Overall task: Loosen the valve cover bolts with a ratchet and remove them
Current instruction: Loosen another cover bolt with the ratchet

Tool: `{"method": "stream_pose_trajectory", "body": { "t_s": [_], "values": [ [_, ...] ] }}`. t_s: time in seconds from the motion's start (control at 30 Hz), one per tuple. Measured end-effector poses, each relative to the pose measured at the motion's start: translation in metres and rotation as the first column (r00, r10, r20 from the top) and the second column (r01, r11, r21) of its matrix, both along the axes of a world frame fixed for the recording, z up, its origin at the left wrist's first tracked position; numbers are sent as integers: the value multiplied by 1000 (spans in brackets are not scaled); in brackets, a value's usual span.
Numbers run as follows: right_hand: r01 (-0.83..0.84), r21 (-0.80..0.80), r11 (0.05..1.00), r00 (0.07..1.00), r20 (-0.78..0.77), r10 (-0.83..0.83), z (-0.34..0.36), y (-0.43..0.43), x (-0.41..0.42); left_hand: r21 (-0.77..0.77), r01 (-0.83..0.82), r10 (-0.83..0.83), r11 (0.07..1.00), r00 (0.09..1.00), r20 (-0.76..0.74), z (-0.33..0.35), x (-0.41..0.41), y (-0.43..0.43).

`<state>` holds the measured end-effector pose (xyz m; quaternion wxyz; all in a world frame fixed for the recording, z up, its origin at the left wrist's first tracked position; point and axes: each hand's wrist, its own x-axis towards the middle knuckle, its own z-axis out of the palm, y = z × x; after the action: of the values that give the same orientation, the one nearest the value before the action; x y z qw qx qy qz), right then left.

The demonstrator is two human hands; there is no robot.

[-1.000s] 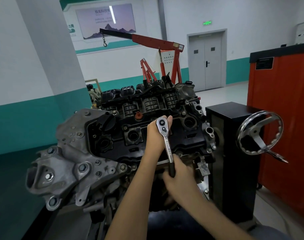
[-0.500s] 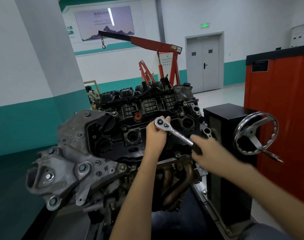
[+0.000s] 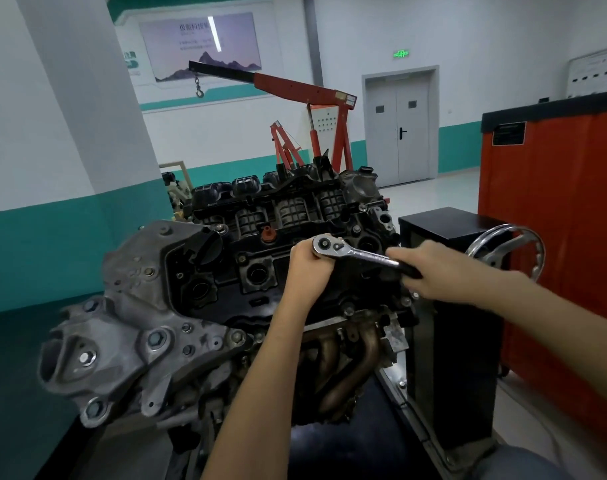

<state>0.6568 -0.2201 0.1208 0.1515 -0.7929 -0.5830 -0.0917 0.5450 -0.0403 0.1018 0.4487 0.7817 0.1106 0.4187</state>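
Entry: engine bench, head view.

- ratchet: chrome with a black grip. Its head sits over the right half of the valve cover, and the handle runs out towards the cover's right end. I cannot see the socket or the fastener under it, because the left hand hides them.
- left hand: fingers and thumb are wrapped round the ratchet head, steadying it against the cover.
- right hand: closed round the black grip at the far end of the handle.
- valve cover: black, seated on top of the engine and tilted towards me.
- valve cover bolts: one shows at the cover's near edge and others dot the left half. All of these look to be still in their holes.
- exhaust manifold: directly below the cover's near edge.
- handwheel: beyond the engine's right end, near the handle tip in this view.
- engine hoist: red, well behind the engine.

Step in hand: I judge this to be a loosening stroke on one bolt in the cover's right half. Most of the bolts are not yet out.

Next move: it calls for a swing of the handle with the head held square, so the socket does not ride off. I would watch the sweep near the handwheel. Once the bolt is free, it wants spinning out and lifting clear.
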Motion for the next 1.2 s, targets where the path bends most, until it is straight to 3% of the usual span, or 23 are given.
{"method": "stream_pose_trajectory", "body": {
  "t_s": [0.07,0.13,0.23,0.33,0.43,0.5,0.6,0.67,0.77,0.83,0.9,0.93,1.0,1.1,1.2],
  "values": [
    [7,-18,1000,980,198,-3,20,7,11,-41,-15,16,999,999,38,-1,-1,1],
    [18,63,998,983,182,-29,9,12,5,-108,-11,21,994,995,93,-5,-2,2],
    [75,259,963,983,-183,-27,-45,11,-29,-112,-14,26,994,993,113,-10,-2,-5],
    [194,441,876,836,-542,88,-86,29,-86,-93,-54,67,994,987,147,-10,2,-12],
    [273,493,826,698,-692,182,-99,63,-133,-51,-125,131,991,985,117,-6,3,-11],
    [252,490,834,679,-704,208,-97,66,-138,-69,-122,127,990,988,84,-6,1,-9],
    [131,345,929,803,-587,105,-82,37,-99,-116,-56,66,992,994,83,-7,1,-4],
    [45,227,973,880,-471,69,-60,12,-60,-64,-21,26,998,997,76,-7,2,-4],
    [9,65,998,990,-139,0,-15,0,-10,-32,-14,16,999,998,63,-5,4,-5],
    [27,36,999,992,122,-32,5,8,1,-79,-10,18,997,995,96,-5,4,-2],
    [66,84,994,977,195,-81,3,13,-2,-146,-14,33,989,990,134,-7,3,0],
    [93,117,989,982,153,-111,-7,13,-10,-157,-16,39,988,989,145,-9,2,0],
    [127,207,970,988,-108,-107,-38,12,-37,-143,-28,49,989,988,146,-11,2,-4],
    [165,361,918,869,-493,37,-79,27,-88,-169,-54,83,984,983,166,-10,5,-10],
    [221,456,862,762,-633,139,-96,57,-126,-161,-105,124,981,985,117,-6,7,-10]
  ]
}}
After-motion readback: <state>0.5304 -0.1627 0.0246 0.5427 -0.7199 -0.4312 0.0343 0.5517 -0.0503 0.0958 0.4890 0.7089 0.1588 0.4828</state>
